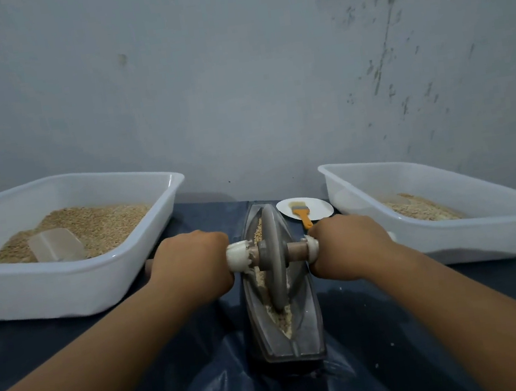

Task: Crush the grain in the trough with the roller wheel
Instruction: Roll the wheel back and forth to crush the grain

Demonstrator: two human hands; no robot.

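A grey boat-shaped trough (305,331) lies lengthwise on the dark table in front of me. Pale grain (282,319) lies along its groove. A grey roller wheel (274,259) stands upright in the groove near the trough's middle, on a wooden axle wrapped in white at both sides. My left hand (193,265) grips the axle's left handle. My right hand (346,245) grips the right handle. Both fists sit close against the wheel's hub.
A white tub (74,287) with grain and a clear scoop (56,245) stands at the left. Another white tub (474,231) with grain stands at the right. A small white plate (316,208) with an orange-handled brush (302,215) sits behind the trough. A wall is close behind.
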